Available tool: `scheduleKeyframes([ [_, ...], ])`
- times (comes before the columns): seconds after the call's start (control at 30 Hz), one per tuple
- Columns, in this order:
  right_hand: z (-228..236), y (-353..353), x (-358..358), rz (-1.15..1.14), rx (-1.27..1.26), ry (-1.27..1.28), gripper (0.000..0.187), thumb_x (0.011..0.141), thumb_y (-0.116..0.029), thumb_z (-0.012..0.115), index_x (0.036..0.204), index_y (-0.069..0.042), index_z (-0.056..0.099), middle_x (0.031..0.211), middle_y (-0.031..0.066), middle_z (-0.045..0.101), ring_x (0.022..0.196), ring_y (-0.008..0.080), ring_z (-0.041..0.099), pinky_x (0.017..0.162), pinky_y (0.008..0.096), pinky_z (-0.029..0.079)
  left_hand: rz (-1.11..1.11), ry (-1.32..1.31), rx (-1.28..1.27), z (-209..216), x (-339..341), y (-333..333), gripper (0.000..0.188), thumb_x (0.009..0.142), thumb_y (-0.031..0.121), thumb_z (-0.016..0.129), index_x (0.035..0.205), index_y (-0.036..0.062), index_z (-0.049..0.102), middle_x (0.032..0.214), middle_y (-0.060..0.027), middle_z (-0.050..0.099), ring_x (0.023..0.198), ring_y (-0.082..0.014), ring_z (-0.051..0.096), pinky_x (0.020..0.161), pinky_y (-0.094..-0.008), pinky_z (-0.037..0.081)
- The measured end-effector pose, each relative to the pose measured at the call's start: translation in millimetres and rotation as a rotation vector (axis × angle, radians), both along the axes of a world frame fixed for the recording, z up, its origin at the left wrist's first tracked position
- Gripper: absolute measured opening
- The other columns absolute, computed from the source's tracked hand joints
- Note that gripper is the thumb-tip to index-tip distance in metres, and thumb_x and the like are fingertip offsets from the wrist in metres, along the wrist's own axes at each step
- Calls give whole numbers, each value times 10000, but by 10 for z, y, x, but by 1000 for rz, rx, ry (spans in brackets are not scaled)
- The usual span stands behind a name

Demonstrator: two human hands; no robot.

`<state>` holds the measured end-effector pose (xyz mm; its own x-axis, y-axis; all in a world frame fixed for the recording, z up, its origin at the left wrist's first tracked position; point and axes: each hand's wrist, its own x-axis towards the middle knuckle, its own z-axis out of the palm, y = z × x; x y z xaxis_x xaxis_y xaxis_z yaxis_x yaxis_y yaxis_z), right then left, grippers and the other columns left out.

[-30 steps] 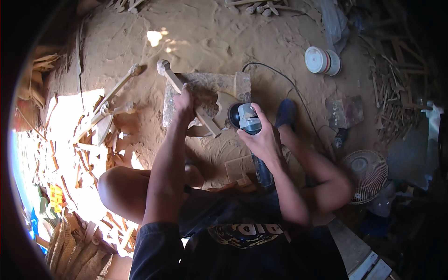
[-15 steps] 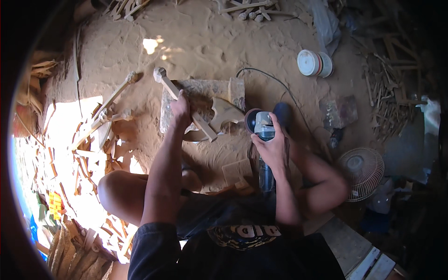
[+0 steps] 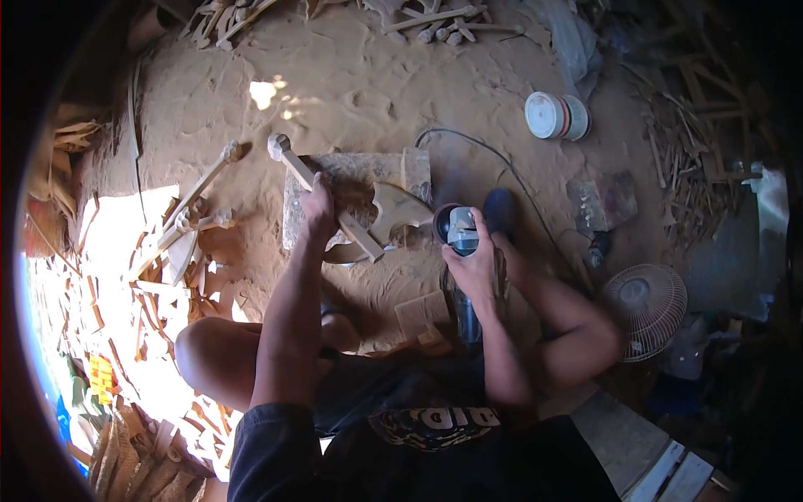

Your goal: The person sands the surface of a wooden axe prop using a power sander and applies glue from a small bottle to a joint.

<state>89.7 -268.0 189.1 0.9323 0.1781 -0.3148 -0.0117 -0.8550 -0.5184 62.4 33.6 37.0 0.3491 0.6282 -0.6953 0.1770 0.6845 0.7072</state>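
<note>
My left hand (image 3: 316, 211) is closed round a pale wooden stick (image 3: 360, 238) with a faceted knob at its far end. The stick slants over a worn wooden block (image 3: 416, 169) on the sandy ground. Beside its near end, a flat wooden piece with curved cutouts (image 3: 400, 212) rests partly on the block. To the right, my right hand (image 3: 477, 261) grips an angle grinder (image 3: 462, 227) near its head. The grinder's round disc (image 3: 442, 222) faces the block, apart from the stick. Whether the disc touches the curved piece, I cannot tell.
Several knobbed sticks (image 3: 201, 184) lie at the left by sunlit scraps. A dark cable (image 3: 502, 156) loops behind the grinder. A white tub (image 3: 545, 115) lies at the far right, a caged fan (image 3: 642, 309) beside my right knee. More wood pieces (image 3: 452, 21) lie at the back.
The whole view has shifted slightly. The stick in my left hand sits a little nearer to me, and the grinder has moved slightly left. Both hands keep their holds.
</note>
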Motion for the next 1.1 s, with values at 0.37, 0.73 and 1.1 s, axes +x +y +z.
scheduleKeyframes([
  [0.37, 180, -190, 78, 136, 121, -149, 823, 838, -188, 844, 1593, -147, 519, 1424, 236, 700, 1254, 436, 705, 1038, 487, 584, -265, -154, 101, -183, -188, 94, 291, 1085, 304, 630, 974, 36, 653, 696, -38, 609, 594, -172, 612, 552, -347, 510],
  [0.73, 348, 811, 559, 763, -181, -64, 816, 849, -212, 803, 1605, -271, 502, 964, 325, 755, 928, 547, 728, 846, 621, 579, -230, 95, 616, -206, -162, -50, 400, 1051, 297, 664, 1196, -75, 634, 832, -253, 745, 785, -362, 764, 716, -491, 568],
  [1.1, 427, 1313, 399, 958, -387, -31, 840, 865, -259, 805, 1628, -329, 461, 993, 310, 764, 997, 539, 738, 920, 641, 572, -244, 71, 651, -198, -164, -17, 495, 1049, 334, 647, 1244, -119, 605, 927, -349, 747, 925, -498, 769, 831, -529, 595],
])
